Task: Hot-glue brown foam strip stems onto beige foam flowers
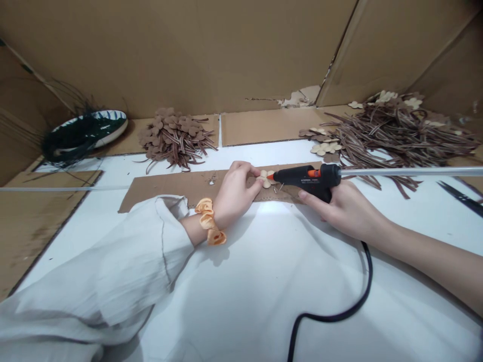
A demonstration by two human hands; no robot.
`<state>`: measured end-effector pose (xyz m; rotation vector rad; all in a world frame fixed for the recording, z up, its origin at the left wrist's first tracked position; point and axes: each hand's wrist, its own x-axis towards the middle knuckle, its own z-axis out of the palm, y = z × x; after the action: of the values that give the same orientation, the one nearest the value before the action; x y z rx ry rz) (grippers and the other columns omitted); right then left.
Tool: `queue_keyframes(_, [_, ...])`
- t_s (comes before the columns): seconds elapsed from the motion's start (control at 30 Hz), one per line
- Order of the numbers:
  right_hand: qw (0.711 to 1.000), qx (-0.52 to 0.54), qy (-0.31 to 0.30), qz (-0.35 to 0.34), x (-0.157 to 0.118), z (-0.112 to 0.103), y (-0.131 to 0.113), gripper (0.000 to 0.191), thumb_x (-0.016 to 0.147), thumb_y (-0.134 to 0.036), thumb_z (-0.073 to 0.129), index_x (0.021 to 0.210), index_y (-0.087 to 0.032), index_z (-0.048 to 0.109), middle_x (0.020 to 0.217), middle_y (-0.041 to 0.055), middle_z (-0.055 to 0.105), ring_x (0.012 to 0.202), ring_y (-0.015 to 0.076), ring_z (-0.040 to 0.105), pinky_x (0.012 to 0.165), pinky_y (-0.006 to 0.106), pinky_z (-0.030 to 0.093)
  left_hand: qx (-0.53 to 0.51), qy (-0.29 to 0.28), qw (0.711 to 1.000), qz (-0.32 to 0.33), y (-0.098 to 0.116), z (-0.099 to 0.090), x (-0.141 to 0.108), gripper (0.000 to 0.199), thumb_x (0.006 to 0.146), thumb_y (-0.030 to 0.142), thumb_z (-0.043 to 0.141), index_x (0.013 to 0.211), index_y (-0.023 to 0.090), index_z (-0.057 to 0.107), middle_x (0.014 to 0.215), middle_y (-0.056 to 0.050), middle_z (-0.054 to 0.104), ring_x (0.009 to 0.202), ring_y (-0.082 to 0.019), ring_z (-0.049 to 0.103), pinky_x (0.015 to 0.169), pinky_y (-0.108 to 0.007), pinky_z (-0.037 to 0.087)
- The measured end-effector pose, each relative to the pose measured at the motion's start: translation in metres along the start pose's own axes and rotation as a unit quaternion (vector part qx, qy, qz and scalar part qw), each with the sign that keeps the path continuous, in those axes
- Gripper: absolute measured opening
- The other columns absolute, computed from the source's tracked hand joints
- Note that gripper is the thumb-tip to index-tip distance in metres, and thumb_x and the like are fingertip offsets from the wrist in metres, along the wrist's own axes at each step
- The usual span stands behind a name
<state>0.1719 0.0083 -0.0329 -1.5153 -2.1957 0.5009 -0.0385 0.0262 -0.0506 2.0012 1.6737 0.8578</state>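
My right hand (349, 208) is wrapped round the handle of a black glue gun (302, 176) with an orange nozzle and a long clear glue stick out of its back. The nozzle tip meets a cream flower-shaped cutout (266, 183) on a brown cardboard strip (166, 186). My left hand (239, 188), with an orange scrunchie on the wrist, pinches the left edge of that flower between thumb and fingers. The gun's thin wire stand rests near the strip. Whether glue is on the flower, I cannot tell.
Brown flower cutouts with strips (175, 136) are heaped at the back left. A larger heap of brown strips (392, 130) and cream flowers lies right. A bowl (113, 128) holds dark green strands. Black scissors (462, 198) lie far right. The gun's cord (339, 317) runs toward me.
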Motion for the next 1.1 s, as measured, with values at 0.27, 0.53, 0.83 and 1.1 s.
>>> queue_keyframes(0.27, [1.000, 0.011, -0.013, 0.019, -0.0017, -0.0027, -0.0047, 0.032, 0.083, -0.045, 0.050, 0.064, -0.020, 0.058, 0.041, -0.0011, 0.044, 0.043, 0.0189, 0.048, 0.043, 0.029, 0.035, -0.006, -0.013, 0.999, 0.029, 0.0029, -0.0015, -0.0016, 0.027, 0.087, 0.014, 0.047, 0.109, 0.017, 0.061, 0.113, -0.008, 0.060, 0.113, -0.019, 0.053, 0.103, -0.035, 0.038])
queue_keyframes(0.53, [0.999, 0.036, -0.010, 0.024, -0.0013, -0.0022, -0.0053, 0.045, 0.081, -0.046, 0.052, 0.048, -0.023, 0.033, 0.037, -0.0036, 0.033, 0.036, 0.0121, 0.035, 0.036, 0.026, 0.025, 0.000, -0.016, 1.000, 0.013, 0.0018, 0.0011, -0.0011, 0.028, 0.086, 0.020, 0.054, 0.111, 0.017, 0.066, 0.115, -0.010, 0.056, 0.112, -0.020, 0.053, 0.104, -0.036, 0.038])
queue_keyframes(0.83, [0.999, 0.026, -0.014, 0.027, -0.0013, -0.0027, -0.0060, 0.047, 0.081, -0.049, 0.050, 0.047, -0.023, 0.030, 0.037, -0.0034, 0.032, 0.036, 0.0114, 0.034, 0.038, 0.026, 0.023, 0.002, -0.015, 1.000, 0.013, 0.0016, 0.0020, -0.0020, 0.027, 0.085, 0.021, 0.055, 0.109, 0.019, 0.067, 0.115, -0.009, 0.055, 0.113, -0.021, 0.053, 0.104, -0.038, 0.038])
queue_keyframes(1.1, [1.000, 0.029, -0.003, 0.007, -0.0022, -0.0038, -0.0046, 0.027, 0.084, -0.043, 0.052, 0.074, -0.019, 0.058, 0.047, -0.0016, 0.049, 0.043, 0.0155, 0.046, 0.041, 0.026, 0.032, 0.005, -0.009, 1.000, 0.022, 0.0003, 0.0023, -0.0018, 0.026, 0.087, 0.022, 0.053, 0.109, 0.019, 0.066, 0.114, -0.010, 0.056, 0.112, -0.021, 0.053, 0.104, -0.037, 0.038])
